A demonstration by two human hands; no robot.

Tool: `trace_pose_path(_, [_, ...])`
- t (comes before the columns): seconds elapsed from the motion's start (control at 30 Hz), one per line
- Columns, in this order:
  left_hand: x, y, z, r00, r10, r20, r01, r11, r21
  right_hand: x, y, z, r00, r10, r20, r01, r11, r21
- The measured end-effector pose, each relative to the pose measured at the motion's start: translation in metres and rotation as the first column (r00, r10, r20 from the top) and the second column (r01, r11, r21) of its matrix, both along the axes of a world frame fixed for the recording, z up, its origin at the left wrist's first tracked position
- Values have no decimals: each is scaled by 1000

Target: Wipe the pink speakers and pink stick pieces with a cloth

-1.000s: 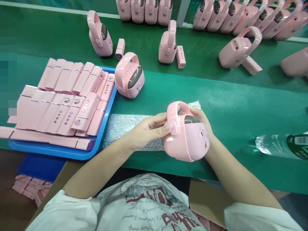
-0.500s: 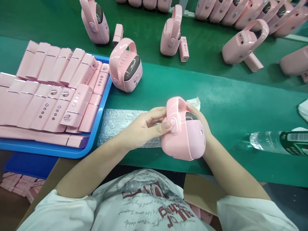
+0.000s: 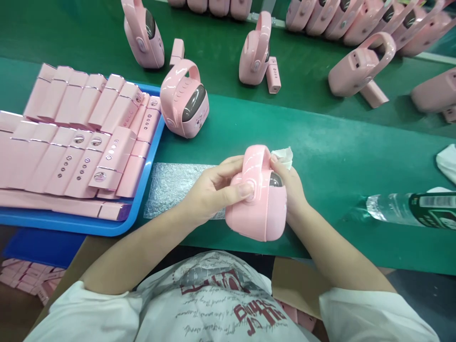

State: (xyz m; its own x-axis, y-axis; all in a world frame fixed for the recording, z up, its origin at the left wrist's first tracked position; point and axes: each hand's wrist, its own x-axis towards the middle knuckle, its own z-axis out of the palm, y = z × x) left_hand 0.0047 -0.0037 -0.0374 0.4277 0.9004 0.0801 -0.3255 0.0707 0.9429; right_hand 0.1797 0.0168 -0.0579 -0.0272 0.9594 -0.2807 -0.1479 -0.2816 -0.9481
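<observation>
We held the pink handled speaker (image 3: 257,209) above the green bench (image 3: 338,152) edge; left hand (image 3: 210,190) thumb pressed its side button, right hand (image 3: 290,190) gripped it with perhaps a cloth (image 3: 283,156) at one o'clock; inspection step, next needing careful turning.

Probably a factory assembly line: rows of identical pink speakers (image 3: 359,71) on a green conveyor belt (image 3: 320,137).

The person wears a white short-sleeved T-shirt (image 3: 221,299) printed with red and grey lettering.
</observation>
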Motion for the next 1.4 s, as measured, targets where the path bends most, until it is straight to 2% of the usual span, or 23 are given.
trace_pose_path(0.07, [0,-3,-1,1000,25,8,-26,999,31,0,2,0,991,-64,-116,64,998,1])
trace_pose_path(0.13, [0,-5,0,996,87,1,-87,995,56,2,7,0,975,-55,-217,47,998,-43])
trace_pose_path(0.2, [0,-5,0,985,175,-5,-174,981,79,7,14,3,948,-77,-308,36,990,-139])
trace_pose_path(0.3, [-3,-2,1,948,317,-3,-314,940,137,14,22,9,892,-229,-391,112,948,-299])
trace_pose_path(0.4, [-5,0,-2,901,432,-30,-414,879,239,18,24,14,894,-267,-360,150,935,-321])
trace_pose_path(0.5, [-5,1,-7,861,503,-73,-450,822,349,20,20,15,965,-157,-209,122,978,-170])
trace_pose_path(0.6, [-4,3,-12,843,510,-174,-405,812,420,22,17,13,998,-48,-30,49,998,34])
trace_pose_path(0.7, [-5,3,-11,821,496,-282,-300,796,525,28,18,7,978,-82,190,38,973,228])
trace_pose_path(0.8, [-7,-1,-6,770,555,-314,-215,690,691,38,23,3,880,-126,458,-20,954,300])
trace_pose_path(0.87, [-9,-7,-2,717,612,-332,-171,617,768,43,26,2,859,-106,501,-49,957,286])
trace_pose_path(0.9, [-10,-11,-1,693,628,-355,-144,602,786,44,27,3,873,-84,480,-58,960,274])
trace_pose_path(1.0, [-14,-24,0,631,630,-453,-68,626,777,43,27,7,932,5,363,-94,969,229])
trace_pose_path(1.1, [-18,-34,5,547,666,-507,-63,637,768,40,22,17,970,51,236,-99,976,196])
trace_pose_path(1.17, [-19,-37,13,457,731,-507,-85,603,793,39,18,27,994,44,104,-62,981,182])
trace_pose_path(1.23, [-17,-38,25,392,788,-474,-82,543,836,37,11,40,998,39,-56,-30,988,150])
trace_pose_path(1.3, [-11,-37,39,391,811,-434,-19,479,878,34,3,53,984,56,-171,-35,992,122])
trace_pose_path(1.4, [-1,-32,57,466,783,-412,96,418,903,31,-10,71,977,126,-174,-102,985,141])
